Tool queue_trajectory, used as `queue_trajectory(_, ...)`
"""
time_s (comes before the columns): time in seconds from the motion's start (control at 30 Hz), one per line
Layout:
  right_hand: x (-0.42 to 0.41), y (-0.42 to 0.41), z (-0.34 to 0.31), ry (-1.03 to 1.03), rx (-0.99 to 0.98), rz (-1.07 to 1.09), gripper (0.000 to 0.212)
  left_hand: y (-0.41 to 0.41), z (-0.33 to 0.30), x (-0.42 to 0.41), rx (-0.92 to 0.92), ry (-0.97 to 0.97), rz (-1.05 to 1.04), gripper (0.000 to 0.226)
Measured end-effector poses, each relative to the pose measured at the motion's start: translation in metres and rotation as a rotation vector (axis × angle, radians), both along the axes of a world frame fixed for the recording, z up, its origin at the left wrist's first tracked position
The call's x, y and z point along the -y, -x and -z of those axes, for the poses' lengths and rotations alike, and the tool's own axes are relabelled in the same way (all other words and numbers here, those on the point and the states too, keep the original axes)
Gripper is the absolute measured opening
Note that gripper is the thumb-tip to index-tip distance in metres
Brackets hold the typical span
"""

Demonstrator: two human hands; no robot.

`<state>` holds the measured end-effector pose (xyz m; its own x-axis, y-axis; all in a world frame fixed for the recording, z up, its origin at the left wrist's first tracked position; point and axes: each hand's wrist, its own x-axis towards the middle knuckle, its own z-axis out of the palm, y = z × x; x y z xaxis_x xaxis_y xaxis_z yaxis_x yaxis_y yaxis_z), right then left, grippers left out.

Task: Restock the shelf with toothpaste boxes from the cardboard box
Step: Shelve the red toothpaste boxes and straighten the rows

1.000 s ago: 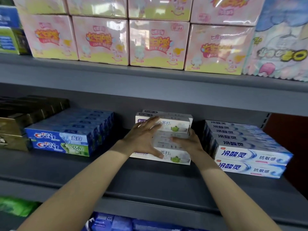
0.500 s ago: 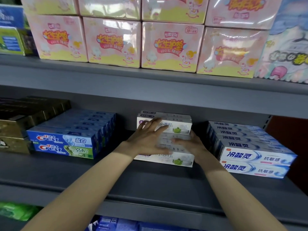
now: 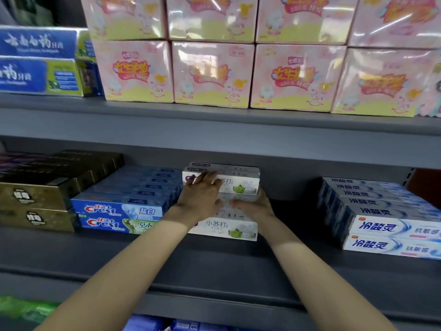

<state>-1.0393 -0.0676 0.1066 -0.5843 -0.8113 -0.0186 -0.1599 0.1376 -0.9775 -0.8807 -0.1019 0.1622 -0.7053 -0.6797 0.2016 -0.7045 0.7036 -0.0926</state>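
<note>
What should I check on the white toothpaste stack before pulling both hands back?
1. Left hand flat against the stack front, fingers straight: ok.
2. Right hand on the stack's right part; grip or flat press: cannot tell.
3. White toothpaste stack well back from the shelf front edge: ok.
4. Top box square over the bottom box: ok.
5. Stack against the Crest boxes with no gap: cannot tell, forearm hides it.
6. Gap to the boxes on the right: ok.
</note>
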Motion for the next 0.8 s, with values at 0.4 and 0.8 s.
queue_trajectory(0.4,-0.009,0.009,-0.001,0.036,0.174,-0.155,0.091,-0.014,0.000,0.018,-0.034,-0.140,0.131,0.061)
queue_trajectory(0.8,-0.022,0.003,-0.019,-0.073,-0.079,-0.255,0.093,-0.026,-0.005,0.024,-0.214,-0.141,0.048,0.054)
